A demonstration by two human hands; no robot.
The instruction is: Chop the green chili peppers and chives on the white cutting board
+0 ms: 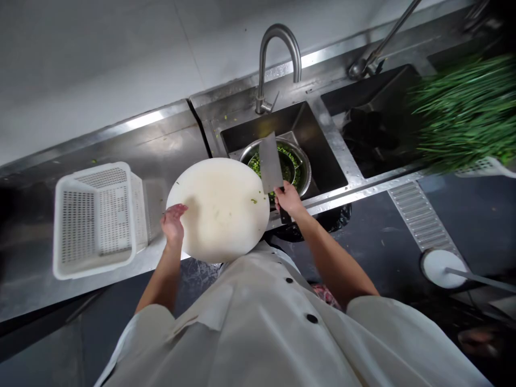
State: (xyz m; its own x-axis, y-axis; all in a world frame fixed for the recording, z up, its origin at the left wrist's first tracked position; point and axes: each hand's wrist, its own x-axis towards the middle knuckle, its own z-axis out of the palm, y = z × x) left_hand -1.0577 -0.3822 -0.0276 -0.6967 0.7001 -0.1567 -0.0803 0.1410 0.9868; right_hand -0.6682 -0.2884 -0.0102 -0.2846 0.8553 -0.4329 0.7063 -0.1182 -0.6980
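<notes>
My right hand (289,199) grips the dark handle of a cleaver (271,164). Its broad blade points away from me, above a steel bowl (307,166) in the sink, and hides part of the chopped greens (286,146) in there. To the left lies a round white cutting board (220,209), with a few green bits near its right side. At the board's left edge is my left hand (174,221), its fingers stretched out and nothing held in them; I cannot tell whether it touches the board.
A white perforated basket (97,215) stands on the steel counter at left. Behind the sink (326,156) rises a curved faucet (280,32). Long green stalks (467,113) overhang a white basket (484,167) at right. A floor drain grate (423,215) lies below.
</notes>
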